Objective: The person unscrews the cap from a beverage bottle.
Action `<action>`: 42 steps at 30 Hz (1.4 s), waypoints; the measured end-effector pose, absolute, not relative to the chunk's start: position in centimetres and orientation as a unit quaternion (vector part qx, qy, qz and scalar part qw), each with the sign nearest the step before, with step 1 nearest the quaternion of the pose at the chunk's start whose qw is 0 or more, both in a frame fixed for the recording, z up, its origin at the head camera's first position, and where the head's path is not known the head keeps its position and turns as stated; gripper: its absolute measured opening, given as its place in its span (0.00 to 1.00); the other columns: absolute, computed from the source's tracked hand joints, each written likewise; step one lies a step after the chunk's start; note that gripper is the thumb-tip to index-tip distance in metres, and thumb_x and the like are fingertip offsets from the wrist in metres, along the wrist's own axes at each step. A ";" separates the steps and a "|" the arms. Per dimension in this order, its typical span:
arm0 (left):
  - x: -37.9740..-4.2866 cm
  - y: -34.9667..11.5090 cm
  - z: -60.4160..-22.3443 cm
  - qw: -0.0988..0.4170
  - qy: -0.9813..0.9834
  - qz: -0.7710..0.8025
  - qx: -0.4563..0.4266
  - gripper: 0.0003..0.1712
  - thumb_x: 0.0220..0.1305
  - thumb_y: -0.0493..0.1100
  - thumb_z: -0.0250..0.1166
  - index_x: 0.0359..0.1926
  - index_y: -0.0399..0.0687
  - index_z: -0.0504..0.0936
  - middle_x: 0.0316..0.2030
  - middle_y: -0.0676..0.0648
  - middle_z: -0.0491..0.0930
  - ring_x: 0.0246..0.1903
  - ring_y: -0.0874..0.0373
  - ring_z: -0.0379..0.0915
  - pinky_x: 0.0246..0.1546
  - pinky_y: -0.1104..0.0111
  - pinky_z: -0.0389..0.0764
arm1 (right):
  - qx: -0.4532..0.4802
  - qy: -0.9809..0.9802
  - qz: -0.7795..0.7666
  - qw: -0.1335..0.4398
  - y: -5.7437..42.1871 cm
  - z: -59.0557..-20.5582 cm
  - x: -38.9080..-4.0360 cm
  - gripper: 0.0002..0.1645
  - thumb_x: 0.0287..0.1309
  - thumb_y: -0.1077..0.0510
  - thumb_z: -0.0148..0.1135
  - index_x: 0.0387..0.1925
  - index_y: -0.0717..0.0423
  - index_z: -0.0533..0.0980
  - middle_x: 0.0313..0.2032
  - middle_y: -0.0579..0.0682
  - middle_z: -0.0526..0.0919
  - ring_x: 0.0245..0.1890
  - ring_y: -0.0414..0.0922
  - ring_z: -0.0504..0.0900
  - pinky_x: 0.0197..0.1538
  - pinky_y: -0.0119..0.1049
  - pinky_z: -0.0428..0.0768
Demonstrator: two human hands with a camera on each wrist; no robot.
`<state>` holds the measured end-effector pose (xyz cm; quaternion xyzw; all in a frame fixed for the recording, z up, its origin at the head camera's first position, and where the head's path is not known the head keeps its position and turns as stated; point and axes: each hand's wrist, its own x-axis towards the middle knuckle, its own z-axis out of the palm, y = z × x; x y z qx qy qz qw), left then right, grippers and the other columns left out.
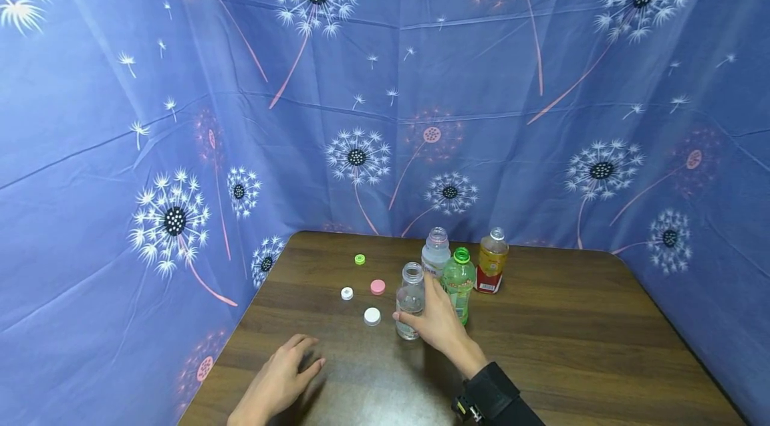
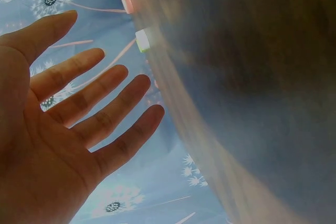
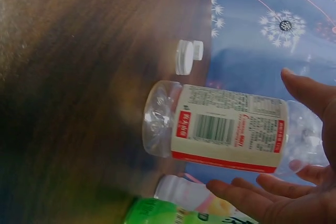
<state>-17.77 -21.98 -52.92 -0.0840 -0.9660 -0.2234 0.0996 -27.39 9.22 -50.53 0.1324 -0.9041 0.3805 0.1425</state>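
Note:
My right hand (image 1: 442, 322) surrounds a clear uncapped bottle (image 1: 411, 305) standing on the table. In the right wrist view this bottle (image 3: 228, 127) carries a cream and red label; the thumb stands off its side and the fingers spread along the other, one fingertip close to its upper part. Beside that hand are a green bottle (image 1: 460, 282) and, behind, a whitish translucent bottle (image 1: 436, 253). My left hand (image 1: 279, 372) hovers near the table's front left with nothing in it, its fingers spread apart in the left wrist view (image 2: 79, 114).
Left of the bottles lie a large white cap (image 1: 372, 316), a smaller white cap (image 1: 347, 293), a pink cap (image 1: 377, 287) and a green cap (image 1: 359, 259). Behind the green bottle stands a yellow and red labelled bottle (image 1: 492, 262). A blue dandelion-patterned cloth (image 1: 373, 91) encloses the wooden table (image 1: 559, 332).

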 end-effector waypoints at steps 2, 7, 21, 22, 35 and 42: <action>-17.8 -22.0 -53.0 0.098 -0.966 -0.224 -0.084 0.21 0.63 0.51 0.71 0.53 0.47 0.84 0.51 0.50 0.82 0.52 0.51 0.82 0.54 0.54 0.83 | 0.134 -0.903 0.380 0.146 9.3 -50.8 -27.5 0.59 0.42 0.43 0.83 0.72 0.51 0.60 0.61 0.57 0.77 0.61 0.58 0.78 0.59 0.56 0.79; -17.9 -21.9 -53.0 0.089 -0.966 -0.227 -0.086 0.21 0.64 0.51 0.71 0.54 0.47 0.84 0.51 0.49 0.83 0.53 0.50 0.82 0.53 0.53 0.83 | 0.136 -0.902 0.381 0.152 9.4 -51.3 -27.8 0.53 0.47 0.47 0.81 0.69 0.53 0.62 0.59 0.59 0.79 0.60 0.57 0.80 0.58 0.54 0.81; -17.9 -21.3 -53.4 0.089 -0.959 -0.235 -0.133 0.20 0.65 0.50 0.70 0.53 0.45 0.84 0.49 0.50 0.84 0.51 0.53 0.83 0.52 0.55 0.84 | 0.145 -0.894 0.386 0.175 10.3 -50.5 -26.5 0.50 0.49 0.47 0.80 0.69 0.47 0.63 0.56 0.55 0.81 0.55 0.53 0.83 0.53 0.52 0.84; -18.0 -21.2 -53.4 0.088 -0.958 -0.236 -0.135 0.20 0.65 0.50 0.70 0.53 0.45 0.84 0.49 0.49 0.84 0.51 0.53 0.83 0.52 0.55 0.83 | 0.146 -0.894 0.385 0.176 10.4 -50.4 -26.3 0.49 0.48 0.47 0.80 0.68 0.47 0.64 0.56 0.54 0.82 0.54 0.53 0.84 0.53 0.52 0.84; -18.2 -19.6 -52.7 0.078 -0.956 -0.236 -0.159 0.21 0.66 0.51 0.69 0.55 0.45 0.83 0.50 0.51 0.83 0.51 0.53 0.82 0.52 0.54 0.83 | 0.124 -0.908 0.372 0.149 13.9 -48.4 -22.9 0.51 0.50 0.44 0.79 0.70 0.48 0.63 0.56 0.53 0.82 0.54 0.51 0.85 0.50 0.48 0.86; -18.4 -18.6 -52.8 0.081 -0.957 -0.217 -0.177 0.21 0.66 0.51 0.68 0.56 0.47 0.83 0.50 0.52 0.82 0.51 0.55 0.82 0.51 0.55 0.83 | 0.112 -0.915 0.363 0.138 15.1 -47.8 -21.1 0.48 0.47 0.44 0.81 0.67 0.43 0.66 0.50 0.49 0.84 0.47 0.44 0.85 0.43 0.38 0.85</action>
